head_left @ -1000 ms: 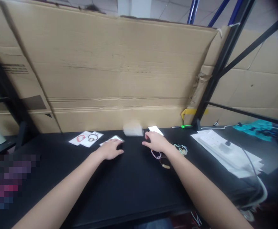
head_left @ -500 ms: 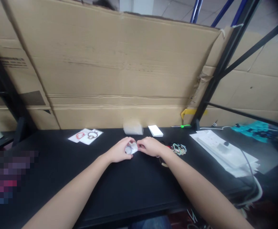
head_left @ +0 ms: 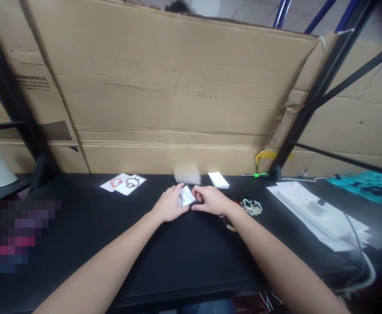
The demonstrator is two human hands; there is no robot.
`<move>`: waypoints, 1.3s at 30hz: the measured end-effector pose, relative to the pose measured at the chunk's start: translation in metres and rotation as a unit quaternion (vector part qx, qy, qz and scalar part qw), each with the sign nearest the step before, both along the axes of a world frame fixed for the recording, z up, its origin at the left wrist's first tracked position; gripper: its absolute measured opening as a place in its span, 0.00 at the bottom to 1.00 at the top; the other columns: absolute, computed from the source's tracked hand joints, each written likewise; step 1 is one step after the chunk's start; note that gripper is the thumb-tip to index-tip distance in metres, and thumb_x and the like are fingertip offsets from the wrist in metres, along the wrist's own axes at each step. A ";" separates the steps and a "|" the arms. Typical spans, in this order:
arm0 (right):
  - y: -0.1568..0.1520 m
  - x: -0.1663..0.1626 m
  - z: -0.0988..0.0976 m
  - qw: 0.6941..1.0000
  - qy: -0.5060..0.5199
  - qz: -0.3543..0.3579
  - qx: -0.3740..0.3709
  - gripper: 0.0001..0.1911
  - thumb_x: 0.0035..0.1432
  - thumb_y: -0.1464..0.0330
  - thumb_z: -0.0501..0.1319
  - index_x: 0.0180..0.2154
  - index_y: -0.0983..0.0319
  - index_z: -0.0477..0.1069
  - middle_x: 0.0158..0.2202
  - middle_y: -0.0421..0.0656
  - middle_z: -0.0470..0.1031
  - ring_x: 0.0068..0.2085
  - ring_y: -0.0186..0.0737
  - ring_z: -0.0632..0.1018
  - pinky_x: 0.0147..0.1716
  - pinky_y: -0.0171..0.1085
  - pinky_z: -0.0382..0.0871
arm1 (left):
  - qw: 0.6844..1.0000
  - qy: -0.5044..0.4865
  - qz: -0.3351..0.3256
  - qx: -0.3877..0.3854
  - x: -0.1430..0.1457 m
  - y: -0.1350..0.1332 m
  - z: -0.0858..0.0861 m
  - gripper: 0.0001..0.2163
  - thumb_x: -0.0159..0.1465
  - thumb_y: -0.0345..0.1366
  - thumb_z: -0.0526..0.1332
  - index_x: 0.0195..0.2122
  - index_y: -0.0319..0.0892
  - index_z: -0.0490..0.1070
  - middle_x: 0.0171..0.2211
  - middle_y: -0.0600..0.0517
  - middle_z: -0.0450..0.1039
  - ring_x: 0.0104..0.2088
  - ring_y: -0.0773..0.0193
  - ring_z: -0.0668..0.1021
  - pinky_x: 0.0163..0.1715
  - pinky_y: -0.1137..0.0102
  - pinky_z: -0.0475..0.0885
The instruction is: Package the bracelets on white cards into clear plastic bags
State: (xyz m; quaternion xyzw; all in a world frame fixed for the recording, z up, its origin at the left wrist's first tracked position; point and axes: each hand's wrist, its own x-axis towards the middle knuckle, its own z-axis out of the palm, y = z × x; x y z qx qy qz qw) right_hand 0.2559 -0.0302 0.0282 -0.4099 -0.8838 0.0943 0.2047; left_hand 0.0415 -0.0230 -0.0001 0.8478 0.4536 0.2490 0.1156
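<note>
Between my hands is a small clear plastic bag (head_left: 187,197) with a white card in it; a thin dark line shows on the card. My left hand (head_left: 170,205) grips its left side, thumb at the near edge and fingers at the far edge. At the right edge, the curled fingers of my right hand (head_left: 213,201) pinch the bag, their tips partly hidden. Just beyond the hands lie a stack of clear bags (head_left: 187,176) and a stack of white cards (head_left: 218,180). By my right wrist is a pile of colourful bracelets (head_left: 251,207), partly covered by the forearm.
Two white cards with a red bracelet (head_left: 115,182) and a dark bracelet (head_left: 132,182) overlap at the left. White papers (head_left: 315,213) and a cable lie right. A green-handled tool (head_left: 260,175) rests near the cardboard wall (head_left: 177,96). Black frame posts (head_left: 321,93) flank the table.
The view has shifted, moving the scene slightly right. The bag now shows more of its flat face, and the fingers of my right hand have moved along its right edge.
</note>
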 end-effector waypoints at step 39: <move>0.009 -0.006 -0.008 0.983 0.172 -0.070 0.006 0.08 0.58 0.66 0.59 0.28 0.60 0.74 0.44 0.45 0.74 0.47 0.41 0.71 0.48 0.44 0.63 | 0.992 0.090 0.032 0.083 0.001 -0.008 0.012 0.32 0.56 0.48 0.60 0.60 0.46 0.54 0.49 0.45 0.65 0.47 0.49 0.69 0.47 0.58 0.62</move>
